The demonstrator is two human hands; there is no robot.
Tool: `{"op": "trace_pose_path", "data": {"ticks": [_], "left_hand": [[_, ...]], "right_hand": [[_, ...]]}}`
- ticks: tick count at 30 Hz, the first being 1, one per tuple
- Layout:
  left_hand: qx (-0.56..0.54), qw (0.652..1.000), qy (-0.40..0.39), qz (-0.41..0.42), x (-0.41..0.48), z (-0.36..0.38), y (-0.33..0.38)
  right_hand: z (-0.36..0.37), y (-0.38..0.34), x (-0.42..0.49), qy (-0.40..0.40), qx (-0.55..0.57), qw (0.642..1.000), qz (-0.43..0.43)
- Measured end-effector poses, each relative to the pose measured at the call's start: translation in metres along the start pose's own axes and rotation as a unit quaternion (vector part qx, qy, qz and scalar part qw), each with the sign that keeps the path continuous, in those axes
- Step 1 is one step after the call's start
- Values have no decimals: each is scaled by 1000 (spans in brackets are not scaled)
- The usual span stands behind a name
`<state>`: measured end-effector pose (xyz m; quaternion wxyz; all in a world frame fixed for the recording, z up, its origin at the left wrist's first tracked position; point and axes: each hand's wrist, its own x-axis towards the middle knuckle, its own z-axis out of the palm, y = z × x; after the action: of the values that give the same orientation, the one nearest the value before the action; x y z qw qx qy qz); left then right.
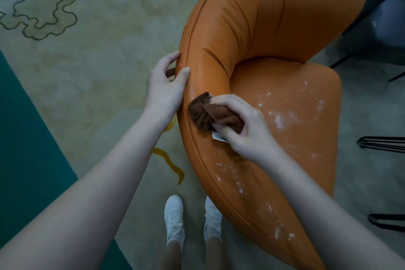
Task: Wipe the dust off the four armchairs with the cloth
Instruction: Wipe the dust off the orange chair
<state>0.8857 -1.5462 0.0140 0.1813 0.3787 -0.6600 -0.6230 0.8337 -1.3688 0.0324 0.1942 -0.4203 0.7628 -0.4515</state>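
Seeming soft and light, the cloth (206, 114) is clamped by curled fingers (222, 99) of the right hand (245, 129); the armchair (263, 28) rim at nine o'clock is gripped by the left hand (166, 87).

The head camera looks steeply down, close over an orange armchair (263, 28) and patterned carpet (98, 68).

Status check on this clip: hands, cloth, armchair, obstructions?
Right hand grips brown cloth, pressed on orange armchair padded rim. Left hand holds its outer edge. White dust on seat and near rim. Nothing blocks the wipe.
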Motion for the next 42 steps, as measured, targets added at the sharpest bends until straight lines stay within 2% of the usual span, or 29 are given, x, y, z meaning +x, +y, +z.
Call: {"op": "trace_pose_path", "data": {"ticks": [4,10,17,23,34,42], "left_hand": [[24,1000,11,-3,-2,2,-2],[51,998,47,0,-4,12,-3],[82,992,99,5,-12,26,-2],[113,987,109,23,-14,26,-2],[147,982,113,31,-17,28,0],[148,980,131,33,-16,29,-3]], "right_hand": [[-4,12,-16,21,21,999,20],[-4,24,-11,77,70,989,103],[-7,28,-21,6,104,993,64],[-2,41,-18,69,159,980,94],[2,103,-37,35,106,988,109],[49,187,-43,0,164,953,256]]}}
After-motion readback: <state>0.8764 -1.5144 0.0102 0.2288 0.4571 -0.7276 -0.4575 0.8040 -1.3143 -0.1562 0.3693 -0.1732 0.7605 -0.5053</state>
